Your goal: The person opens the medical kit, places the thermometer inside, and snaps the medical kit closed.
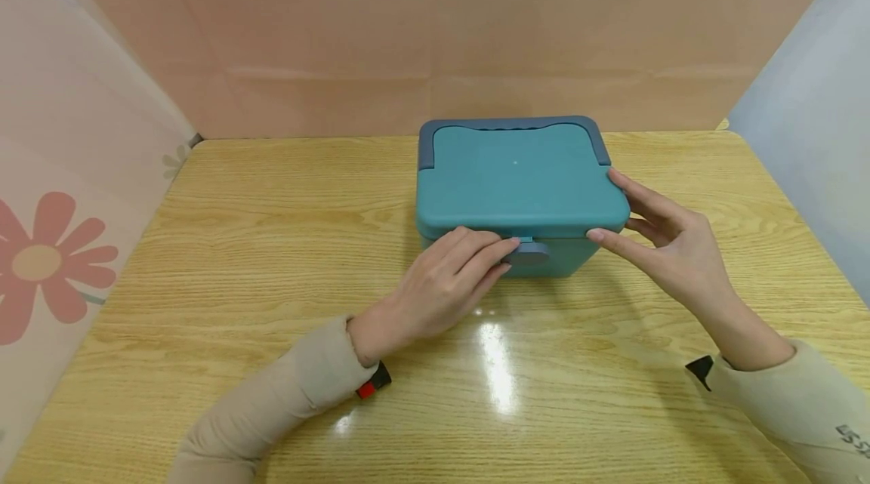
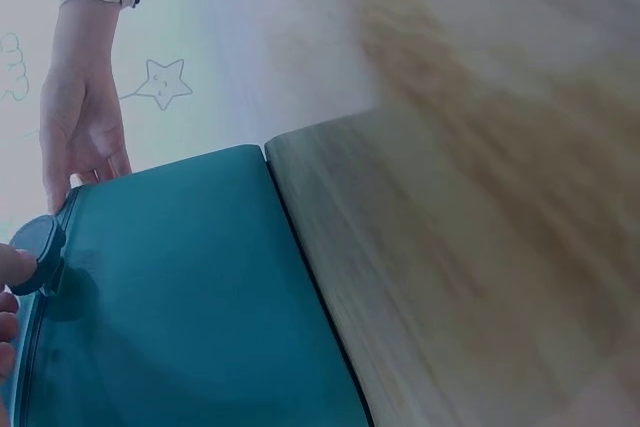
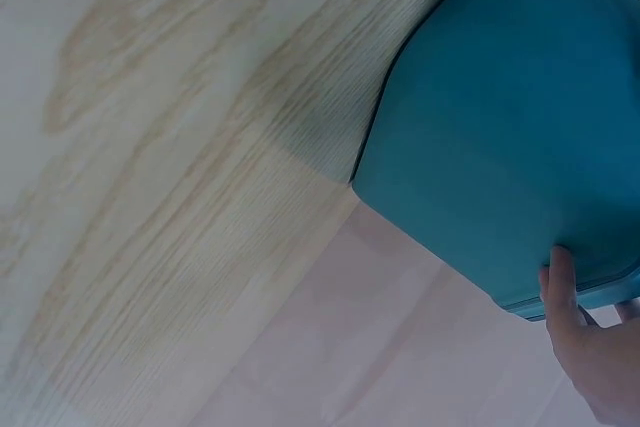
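A teal box with a lidded top stands upright on the wooden table, its grey-blue carry handle folded flat along the back of the lid. My left hand is at the front, pinching the round grey-blue latch just under the lid's rim. In the left wrist view, fingertips lie against that latch. My right hand grips the box's front right corner, thumb on the front and fingers along the right side. The lid is down on the box; its contents are hidden.
The wooden table stretches to both sides and in front of the box. Behind it stands a pinkish-orange backdrop. A flower-patterned panel borders the left, and a pale panel the right.
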{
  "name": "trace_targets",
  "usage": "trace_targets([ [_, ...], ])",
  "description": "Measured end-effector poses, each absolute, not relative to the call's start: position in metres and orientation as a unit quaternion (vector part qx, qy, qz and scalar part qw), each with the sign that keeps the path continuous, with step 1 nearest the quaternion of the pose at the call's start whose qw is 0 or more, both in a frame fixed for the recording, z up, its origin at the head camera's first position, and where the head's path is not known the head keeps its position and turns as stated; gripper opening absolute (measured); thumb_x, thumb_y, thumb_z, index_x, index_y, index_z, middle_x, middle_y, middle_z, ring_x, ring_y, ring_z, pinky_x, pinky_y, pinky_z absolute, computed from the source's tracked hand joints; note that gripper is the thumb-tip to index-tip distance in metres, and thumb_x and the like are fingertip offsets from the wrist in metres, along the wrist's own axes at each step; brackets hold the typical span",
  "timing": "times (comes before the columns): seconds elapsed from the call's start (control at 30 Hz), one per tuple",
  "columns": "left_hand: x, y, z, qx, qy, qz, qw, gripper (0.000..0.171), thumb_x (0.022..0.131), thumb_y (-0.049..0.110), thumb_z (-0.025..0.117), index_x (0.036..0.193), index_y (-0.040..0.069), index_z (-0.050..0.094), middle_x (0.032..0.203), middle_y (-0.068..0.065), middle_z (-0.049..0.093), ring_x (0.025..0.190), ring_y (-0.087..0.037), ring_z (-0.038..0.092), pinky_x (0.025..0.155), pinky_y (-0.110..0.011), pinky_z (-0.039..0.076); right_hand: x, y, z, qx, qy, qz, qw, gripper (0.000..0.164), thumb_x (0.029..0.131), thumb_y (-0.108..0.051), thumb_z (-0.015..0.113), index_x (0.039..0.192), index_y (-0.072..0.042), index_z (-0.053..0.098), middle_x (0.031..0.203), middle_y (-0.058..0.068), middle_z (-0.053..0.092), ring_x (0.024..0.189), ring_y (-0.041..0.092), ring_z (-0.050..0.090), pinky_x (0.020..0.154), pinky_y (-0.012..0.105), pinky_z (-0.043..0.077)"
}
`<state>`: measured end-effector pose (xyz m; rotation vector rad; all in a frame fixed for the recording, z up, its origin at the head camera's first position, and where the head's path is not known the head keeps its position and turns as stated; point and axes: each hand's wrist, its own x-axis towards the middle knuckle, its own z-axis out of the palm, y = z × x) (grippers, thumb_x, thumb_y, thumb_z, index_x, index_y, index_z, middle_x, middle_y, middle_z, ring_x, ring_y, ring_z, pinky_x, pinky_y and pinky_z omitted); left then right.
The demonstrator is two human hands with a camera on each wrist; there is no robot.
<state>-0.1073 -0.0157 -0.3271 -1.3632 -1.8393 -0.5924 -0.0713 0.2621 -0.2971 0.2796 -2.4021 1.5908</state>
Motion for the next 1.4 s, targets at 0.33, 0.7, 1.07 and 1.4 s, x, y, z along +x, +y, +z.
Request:
trace_targets([
  [0.33,-0.1082,-0.0148,-0.3277,-0.539,-0.721,-0.238,0.366,0.026,0.085,0.008,0.071,0.111,0.002,0.067,0.103,-0.009,0.063,0.089,-0.018,0.06,0.08,-0.023,0.049,-0.0712,0.2621,-0.2978,0.097,-0.828,0.537,0.128,0.067,0.079,0.012,0.069,0.14,-0.008,0.049,0.141,-0.001,0.053,0.116,0.003,0.057,0.09,0.012,0.046],
  [0.7,-0.1073,-0.0136,-0.3253,-0.538,-0.73,-0.224,0.358,0.032,0.084,0.01,0.073,0.115,0.001,0.067,0.105,-0.008,0.064,0.092,-0.018,0.06,0.083,-0.023,0.049,-0.071,0.2619,-0.298,0.094,-0.827,0.539,0.129,0.067,0.079,0.012,0.069,0.14,-0.008,0.05,0.14,-0.003,0.054,0.115,0.003,0.058,0.089,0.012,0.047],
  [1.07,-0.1073,-0.0101,-0.3226,-0.533,-0.738,-0.199,0.364,0.028,0.09,0.013,0.067,0.116,0.001,0.068,0.105,-0.008,0.065,0.092,-0.018,0.06,0.083,-0.022,0.048,-0.071,0.2619,-0.2979,0.1,-0.823,0.543,0.132,0.067,0.079,0.013,0.069,0.14,-0.007,0.05,0.139,-0.002,0.054,0.114,0.004,0.058,0.089,0.012,0.047],
  [1.4,-0.1077,-0.0058,-0.3245,-0.528,-0.726,-0.204,0.39,0.026,0.087,0.011,0.071,0.111,0.001,0.07,0.1,-0.007,0.065,0.088,-0.018,0.06,0.078,-0.021,0.049,-0.0719,0.2613,-0.2988,0.106,-0.813,0.556,0.138,0.066,0.077,0.015,0.068,0.138,-0.004,0.051,0.137,-0.003,0.056,0.112,0.006,0.059,0.088,0.013,0.047],
])
